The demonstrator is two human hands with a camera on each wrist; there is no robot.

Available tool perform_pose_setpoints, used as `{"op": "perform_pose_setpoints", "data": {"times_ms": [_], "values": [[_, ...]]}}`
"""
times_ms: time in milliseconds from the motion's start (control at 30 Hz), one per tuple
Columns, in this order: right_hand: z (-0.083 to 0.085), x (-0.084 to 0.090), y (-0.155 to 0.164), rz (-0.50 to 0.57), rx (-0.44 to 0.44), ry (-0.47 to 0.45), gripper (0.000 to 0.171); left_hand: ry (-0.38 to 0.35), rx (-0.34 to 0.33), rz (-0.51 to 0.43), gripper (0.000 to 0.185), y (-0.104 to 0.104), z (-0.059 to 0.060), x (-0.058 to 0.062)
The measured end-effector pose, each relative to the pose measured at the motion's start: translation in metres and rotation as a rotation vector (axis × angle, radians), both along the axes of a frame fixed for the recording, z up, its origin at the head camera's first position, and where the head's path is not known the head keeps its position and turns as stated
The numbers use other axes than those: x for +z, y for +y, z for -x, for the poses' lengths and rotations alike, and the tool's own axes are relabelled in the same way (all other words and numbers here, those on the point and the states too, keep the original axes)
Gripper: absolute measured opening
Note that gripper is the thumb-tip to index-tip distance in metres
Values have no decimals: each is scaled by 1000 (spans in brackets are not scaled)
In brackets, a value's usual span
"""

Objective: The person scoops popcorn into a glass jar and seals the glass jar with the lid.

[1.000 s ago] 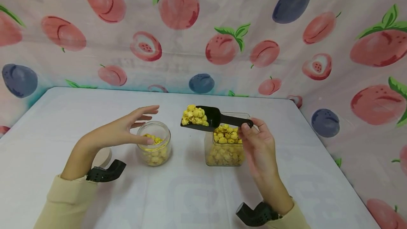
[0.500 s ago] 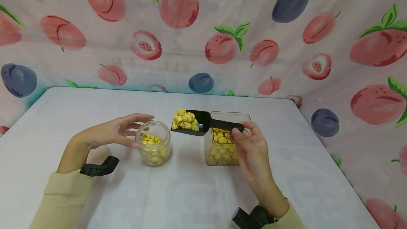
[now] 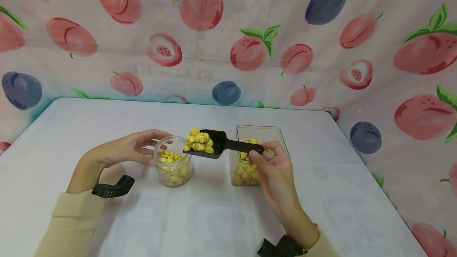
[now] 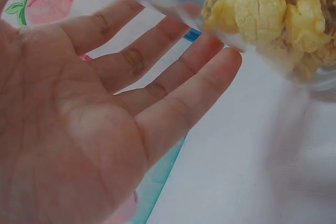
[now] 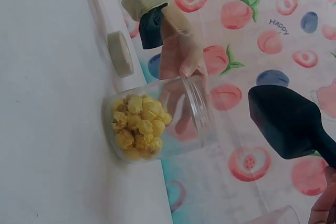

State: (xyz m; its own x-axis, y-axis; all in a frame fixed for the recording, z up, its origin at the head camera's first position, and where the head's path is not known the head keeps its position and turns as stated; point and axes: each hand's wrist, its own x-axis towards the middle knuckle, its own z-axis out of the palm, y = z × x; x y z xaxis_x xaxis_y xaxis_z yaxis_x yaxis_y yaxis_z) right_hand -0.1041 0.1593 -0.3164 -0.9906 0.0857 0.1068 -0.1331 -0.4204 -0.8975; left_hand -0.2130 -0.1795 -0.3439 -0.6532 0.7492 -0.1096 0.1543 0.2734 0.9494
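The right hand (image 3: 275, 169), pinching the scoop (image 3: 210, 146) handle, has carried its popcorn (image 3: 198, 142) from the square tub (image 3: 275, 138) to over the jar (image 3: 173, 165); the left hand (image 3: 125, 150), fingers relaxed, stays touching the jar.

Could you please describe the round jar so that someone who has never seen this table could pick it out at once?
On the white table, two clear containers of yellow popcorn stand near the middle. The jar is the one on the left, beside the left hand, with the loaded black scoop at its rim. Unlike the taller square tub to its right, it is short and round.
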Motion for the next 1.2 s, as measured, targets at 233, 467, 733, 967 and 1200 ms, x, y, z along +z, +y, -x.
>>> {"op": "perform_pose_setpoints", "data": {"times_ms": [233, 467, 733, 967, 1200], "values": [[-2, -3, -8, -47, -24, -6, 25, 3, 0, 14, 66, 0, 1, 1], [-4, -6, -15, -130, -41, -49, 26, 6, 2, 25, 67, 0, 2, 1], [-8, -9, -22, -254, -88, -83, 28, -14, 5, 29, 67, -1, 3, 2], [-9, -9, -25, -309, -112, -69, 30, -13, -2, 16, 66, -1, 5, 1], [-11, -5, -27, -338, -126, -46, 32, -6, -5, 11, 66, -2, 6, 1]]}}
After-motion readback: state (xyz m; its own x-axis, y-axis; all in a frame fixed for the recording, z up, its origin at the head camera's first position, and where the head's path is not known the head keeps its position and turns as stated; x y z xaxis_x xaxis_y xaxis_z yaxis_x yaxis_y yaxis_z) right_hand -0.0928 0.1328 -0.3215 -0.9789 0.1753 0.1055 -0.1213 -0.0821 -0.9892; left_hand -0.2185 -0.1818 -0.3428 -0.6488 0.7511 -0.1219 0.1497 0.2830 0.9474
